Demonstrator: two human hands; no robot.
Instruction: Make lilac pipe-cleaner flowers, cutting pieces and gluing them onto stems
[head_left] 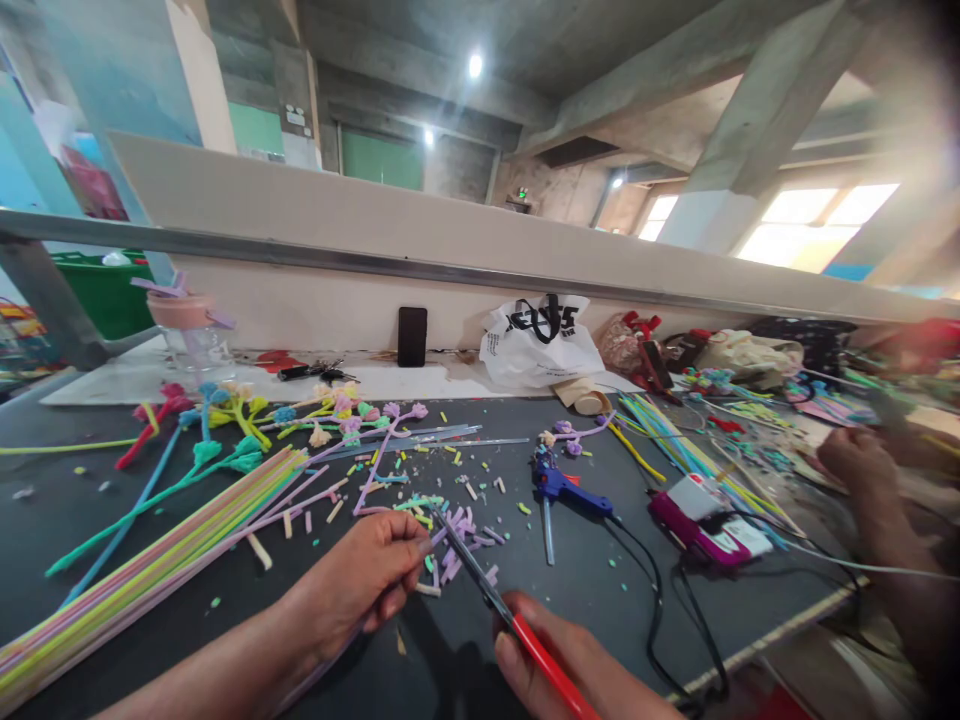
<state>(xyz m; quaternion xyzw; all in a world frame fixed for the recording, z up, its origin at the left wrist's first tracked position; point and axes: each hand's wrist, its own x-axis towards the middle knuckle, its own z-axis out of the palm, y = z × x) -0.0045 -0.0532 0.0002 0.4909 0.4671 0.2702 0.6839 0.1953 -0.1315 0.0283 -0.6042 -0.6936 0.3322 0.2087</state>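
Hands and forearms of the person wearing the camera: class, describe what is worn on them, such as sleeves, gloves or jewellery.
Both are bare. The left hand and its forearm show no sleeve, glove, watch or ring. The right hand is also ungloved, with no ring or band visible; its forearm is mostly cut off by the lower edge of the picture.

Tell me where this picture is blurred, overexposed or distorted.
Head view: windows at upper right blow out white, hazing the beams beside them; a co-worker's hand and the right edge are blurred; the wide lens bends the rail; left hand, scissors and right hand are sharp.
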